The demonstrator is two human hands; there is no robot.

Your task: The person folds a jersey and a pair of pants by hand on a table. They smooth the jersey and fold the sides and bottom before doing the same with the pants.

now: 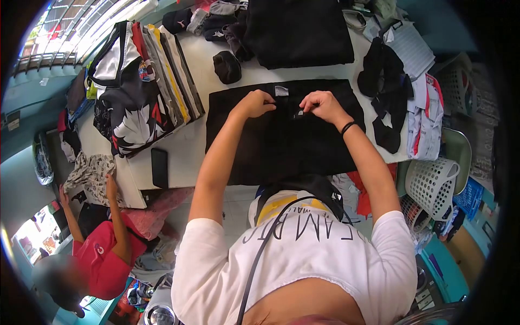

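Observation:
A black garment (292, 146) lies spread flat on the white table (187, 143) in front of me, with a white label (281, 91) at its far edge. My left hand (257, 104) is closed, its fingertips pinching the dark cloth to the left of the label. To the right of it, my right hand (324, 105) is also closed on the cloth, by a small pale spot that I cannot make out. Just beyond the garment, a stack of folded black clothing (299, 32) rests on the table.
Folded shirts (138, 92) are piled at the left, near a black phone (160, 168). A black bundle (227, 67) and dark clothing (384, 86) flank the garment. White baskets (431, 184) stand at right. A co-worker in red (111, 260) handles patterned cloth (92, 173) at left.

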